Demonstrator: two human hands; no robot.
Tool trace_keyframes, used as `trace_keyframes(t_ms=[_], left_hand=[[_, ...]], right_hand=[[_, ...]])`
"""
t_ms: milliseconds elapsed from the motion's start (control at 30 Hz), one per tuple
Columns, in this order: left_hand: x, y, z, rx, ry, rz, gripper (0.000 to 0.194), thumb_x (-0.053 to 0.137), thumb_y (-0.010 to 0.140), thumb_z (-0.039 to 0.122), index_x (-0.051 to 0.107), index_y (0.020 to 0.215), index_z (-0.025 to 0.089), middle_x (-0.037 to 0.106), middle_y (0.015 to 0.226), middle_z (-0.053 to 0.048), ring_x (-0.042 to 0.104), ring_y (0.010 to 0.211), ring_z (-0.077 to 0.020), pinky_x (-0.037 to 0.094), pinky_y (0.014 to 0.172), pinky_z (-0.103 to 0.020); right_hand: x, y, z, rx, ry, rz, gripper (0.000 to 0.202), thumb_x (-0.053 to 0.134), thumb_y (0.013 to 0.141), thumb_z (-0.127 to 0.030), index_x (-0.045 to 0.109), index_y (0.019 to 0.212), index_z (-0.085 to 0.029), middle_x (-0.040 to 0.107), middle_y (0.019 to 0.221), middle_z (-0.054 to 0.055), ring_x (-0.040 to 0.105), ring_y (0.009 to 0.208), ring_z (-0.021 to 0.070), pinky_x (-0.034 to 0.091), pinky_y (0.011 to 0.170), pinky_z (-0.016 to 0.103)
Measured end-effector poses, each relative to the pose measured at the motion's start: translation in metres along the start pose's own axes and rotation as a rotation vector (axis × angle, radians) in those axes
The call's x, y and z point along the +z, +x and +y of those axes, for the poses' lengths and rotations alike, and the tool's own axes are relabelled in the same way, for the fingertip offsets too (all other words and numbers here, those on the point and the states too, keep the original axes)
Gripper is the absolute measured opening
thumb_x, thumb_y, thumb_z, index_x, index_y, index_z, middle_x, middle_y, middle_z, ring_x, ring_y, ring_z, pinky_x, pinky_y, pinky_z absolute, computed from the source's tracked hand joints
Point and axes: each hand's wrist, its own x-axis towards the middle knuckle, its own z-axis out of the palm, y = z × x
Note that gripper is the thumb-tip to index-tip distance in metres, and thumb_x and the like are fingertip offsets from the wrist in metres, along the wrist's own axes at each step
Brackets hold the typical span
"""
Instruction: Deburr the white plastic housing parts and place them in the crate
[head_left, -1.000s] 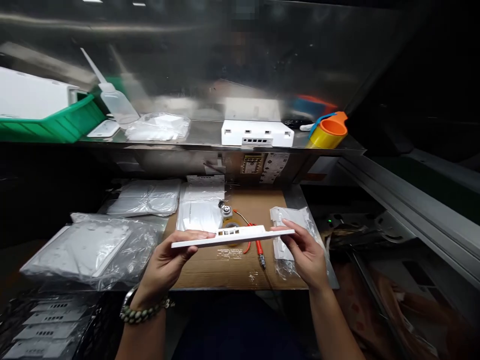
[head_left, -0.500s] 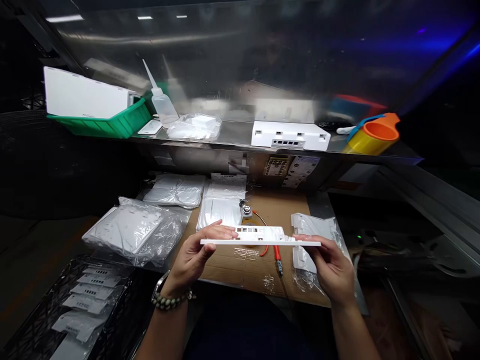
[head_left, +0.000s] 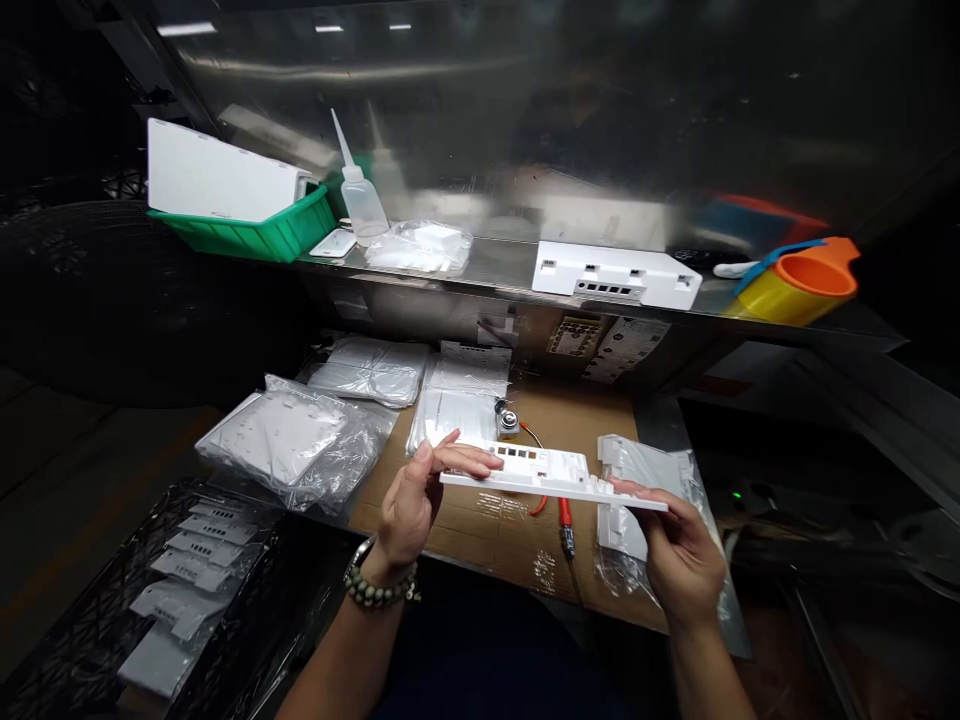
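Note:
A white plastic panel with a row of square port openings is held nearly edge-on above the cardboard. My right hand grips its right end, with the thumb below and fingers on top. At the left end, my left hand rests its fingers on the panel's upper side; the thumb points up, off the panel. Under the panel, a red-handled tool lies on the cardboard. Behind it is a small round metal-topped container.
Bagged white panels lie at left and right. A black crate holds several panels at lower left. The shelf bears a green bin, a bottle, a white housing and a yellow-orange cup.
The view has shifted, so most things appear farther right. The panel now tilts down to the right. My left thumb has come off the panel's underside and points up.

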Motion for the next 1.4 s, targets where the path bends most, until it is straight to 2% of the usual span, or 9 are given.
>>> trace_keyframes(t_ms=[200,367,500,600,767,967,1100,1233,1400], left_hand=[[-0.003,0.006,-0.001,-0.348,-0.394,0.380,0.041,0.047,0.104,0.051,0.072,0.129,0.029,0.060,0.151,-0.003,0.049,0.145,-0.0234,0.036,0.122,-0.040],[-0.039,0.010,-0.004,-0.941,-0.799,0.267,0.055,0.045,0.104,0.036,0.052,0.147,0.003,0.076,0.119,-0.024,0.070,0.120,-0.0374,0.052,0.107,-0.057],[-0.072,0.004,0.003,-0.805,-0.685,0.567,0.056,0.044,0.097,0.011,0.043,0.153,0.002,0.080,0.107,-0.020,0.077,0.104,-0.0341,0.055,0.105,-0.055],[-0.085,0.000,0.015,-0.663,-0.647,0.666,0.059,0.045,0.095,0.010,0.043,0.154,0.006,0.080,0.107,-0.018,0.076,0.105,-0.0348,0.055,0.106,-0.057],[-0.083,-0.001,0.024,-0.599,-0.706,0.639,0.060,0.045,0.096,0.018,0.044,0.154,0.006,0.078,0.114,-0.019,0.071,0.115,-0.0378,0.050,0.109,-0.061],[-0.081,-0.004,0.018,-0.509,-0.826,0.457,0.059,0.050,0.094,0.022,0.050,0.151,0.007,0.073,0.128,-0.020,0.068,0.120,-0.0393,0.048,0.112,-0.062],[-0.080,-0.007,0.020,-0.491,-0.873,0.479,0.060,0.053,0.093,0.022,0.049,0.152,0.007,0.072,0.130,-0.021,0.069,0.119,-0.0400,0.050,0.110,-0.061],[-0.069,-0.002,0.021,-0.468,-0.857,0.610,0.063,0.055,0.094,0.015,0.043,0.156,0.013,0.072,0.132,-0.018,0.071,0.117,-0.0374,0.052,0.108,-0.058],[-0.042,0.008,0.020,-0.356,-0.765,0.587,0.072,0.059,0.092,0.009,0.039,0.158,0.030,0.071,0.135,-0.009,0.073,0.114,-0.0312,0.054,0.108,-0.053]], right_hand=[[-0.002,-0.006,-0.006,-0.147,0.035,-0.063,0.024,0.067,0.093,-0.012,0.073,0.109,-0.030,0.081,0.113,0.005,0.077,0.107,0.0299,0.063,0.097,0.054],[0.008,0.004,-0.013,-0.343,-0.014,-0.481,0.035,0.054,0.101,-0.013,0.070,0.126,-0.031,0.072,0.135,0.006,0.065,0.131,0.0298,0.057,0.106,0.057],[0.049,0.023,0.028,-0.148,-0.427,-0.593,0.036,0.058,0.101,-0.027,0.065,0.136,-0.024,0.067,0.141,0.010,0.060,0.135,0.0265,0.051,0.113,0.050],[0.093,0.035,0.080,0.027,-0.715,-0.660,0.025,0.057,0.099,-0.025,0.077,0.114,-0.019,0.076,0.117,0.013,0.064,0.120,0.0284,0.053,0.104,0.045],[0.147,0.038,0.136,0.078,-0.805,-0.784,0.013,0.076,0.080,-0.016,0.081,0.092,-0.019,0.075,0.110,0.016,0.060,0.117,0.0325,0.047,0.104,0.042],[0.155,0.030,0.144,0.010,-0.694,-0.746,0.010,0.071,0.081,-0.018,0.076,0.089,-0.017,0.073,0.105,0.015,0.063,0.106,0.0294,0.049,0.098,0.041],[0.145,0.037,0.111,-0.025,-0.565,-0.536,0.033,0.048,0.100,-0.034,0.070,0.112,-0.014,0.070,0.112,0.016,0.064,0.104,0.0279,0.054,0.093,0.045],[0.144,0.033,0.012,-0.105,-0.292,-0.311,0.030,0.051,0.103,-0.038,0.068,0.123,-0.021,0.066,0.119,0.011,0.064,0.114,0.0247,0.054,0.099,0.042],[0.169,0.007,-0.109,-0.358,0.002,-0.606,0.022,0.068,0.096,-0.022,0.075,0.114,-0.032,0.069,0.103,0.006,0.068,0.096,0.0223,0.059,0.083,0.038]])
